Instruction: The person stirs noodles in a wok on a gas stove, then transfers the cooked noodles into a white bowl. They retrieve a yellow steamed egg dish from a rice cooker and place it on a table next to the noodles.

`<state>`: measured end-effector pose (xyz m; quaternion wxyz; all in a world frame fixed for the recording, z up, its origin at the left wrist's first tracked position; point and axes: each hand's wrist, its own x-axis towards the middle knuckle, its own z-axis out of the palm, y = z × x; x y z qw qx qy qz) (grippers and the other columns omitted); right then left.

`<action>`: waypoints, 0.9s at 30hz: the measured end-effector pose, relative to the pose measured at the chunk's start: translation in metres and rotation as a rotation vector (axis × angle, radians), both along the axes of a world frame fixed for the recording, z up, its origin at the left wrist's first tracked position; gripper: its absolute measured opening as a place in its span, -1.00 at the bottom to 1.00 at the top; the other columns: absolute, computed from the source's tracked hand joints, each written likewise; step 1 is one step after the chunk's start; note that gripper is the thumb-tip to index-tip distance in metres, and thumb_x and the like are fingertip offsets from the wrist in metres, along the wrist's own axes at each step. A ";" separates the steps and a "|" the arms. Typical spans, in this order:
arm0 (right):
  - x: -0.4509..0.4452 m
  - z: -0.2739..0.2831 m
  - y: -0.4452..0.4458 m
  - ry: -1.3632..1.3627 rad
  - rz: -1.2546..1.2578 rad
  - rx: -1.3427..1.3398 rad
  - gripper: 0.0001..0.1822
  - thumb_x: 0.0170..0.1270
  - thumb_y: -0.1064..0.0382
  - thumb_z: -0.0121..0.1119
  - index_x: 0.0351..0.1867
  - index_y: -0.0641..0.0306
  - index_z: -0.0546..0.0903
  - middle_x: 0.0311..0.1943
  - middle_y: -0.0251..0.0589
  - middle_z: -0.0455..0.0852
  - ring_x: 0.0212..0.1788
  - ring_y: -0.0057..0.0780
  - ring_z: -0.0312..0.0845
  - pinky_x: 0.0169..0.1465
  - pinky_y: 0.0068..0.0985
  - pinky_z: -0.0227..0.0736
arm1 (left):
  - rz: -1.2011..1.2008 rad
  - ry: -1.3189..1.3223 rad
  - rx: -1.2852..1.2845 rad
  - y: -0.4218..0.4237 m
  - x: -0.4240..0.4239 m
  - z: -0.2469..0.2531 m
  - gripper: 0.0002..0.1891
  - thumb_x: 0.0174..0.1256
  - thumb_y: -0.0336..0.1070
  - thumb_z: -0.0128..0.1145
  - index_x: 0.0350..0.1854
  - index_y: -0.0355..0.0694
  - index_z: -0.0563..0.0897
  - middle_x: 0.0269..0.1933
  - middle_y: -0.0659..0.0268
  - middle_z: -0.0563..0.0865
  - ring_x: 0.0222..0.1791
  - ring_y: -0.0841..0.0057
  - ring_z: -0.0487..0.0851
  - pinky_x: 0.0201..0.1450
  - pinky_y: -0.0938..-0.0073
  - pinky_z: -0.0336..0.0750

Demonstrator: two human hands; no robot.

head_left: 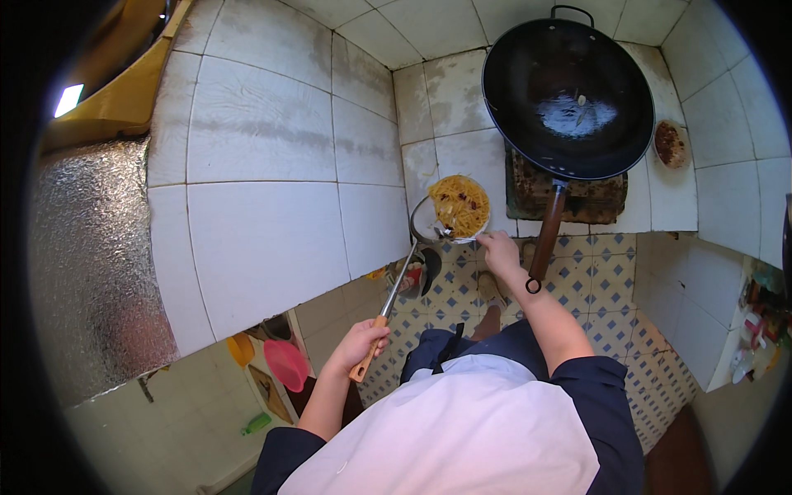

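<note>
My left hand [362, 346] is closed around the wooden handle of a metal wok utensil [390, 299], whose round metal head lies beside a plate. Heaped on that plate are shredded yellow food strips [459, 204] with dark red pieces. At the plate's lower edge, my right hand [498, 247] grips the end of a thin metal utensil [461, 238], its shiny tip against the food. A black wok [569, 93] with a brown handle rests over a stained stove [566, 197] to the right; small scraps and a glossy film show inside it.
White tiled counter [266, 235] spans the left side, with a foil-like textured sheet [99, 272] beyond. A small dish of dark red seasoning [670, 143] stands right of the wok. The wok handle [547, 232] juts out over the counter edge beside my right forearm. A pink basin [286, 365] is lower left.
</note>
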<state>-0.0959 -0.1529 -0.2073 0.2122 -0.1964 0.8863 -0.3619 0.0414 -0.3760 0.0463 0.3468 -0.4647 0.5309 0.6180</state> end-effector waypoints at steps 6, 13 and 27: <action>-0.013 0.011 -0.010 -0.176 0.078 -0.085 -0.68 0.08 0.38 -0.09 -0.15 0.06 0.60 -0.31 -0.20 0.58 -0.13 -0.16 0.43 -0.12 -0.29 0.40 | -0.075 0.015 -0.105 0.000 -0.002 0.002 -0.88 0.20 -0.30 0.02 -0.40 -0.20 0.40 -0.60 0.43 0.42 -0.66 0.71 0.36 -0.61 0.72 0.25; -0.021 0.016 -0.007 -0.051 0.053 0.155 -0.66 0.06 0.38 -0.09 -0.15 0.08 0.62 -0.29 -0.14 0.62 -0.14 -0.14 0.47 -0.14 -0.26 0.41 | -0.109 0.028 -0.143 -0.005 0.001 0.000 -0.88 0.19 -0.31 0.03 -0.41 -0.19 0.39 -0.59 0.44 0.42 -0.65 0.71 0.36 -0.59 0.71 0.26; -0.013 0.045 -0.020 -0.391 -0.077 0.129 -0.63 0.05 0.29 -0.10 -0.11 0.04 0.62 -0.18 -0.09 0.63 -0.14 -0.17 0.53 -0.11 -0.30 0.43 | -0.242 0.038 -0.324 -0.003 0.007 0.003 -0.84 0.14 -0.29 0.07 -0.36 -0.27 0.44 -0.58 0.45 0.44 -0.64 0.73 0.38 -0.59 0.68 0.30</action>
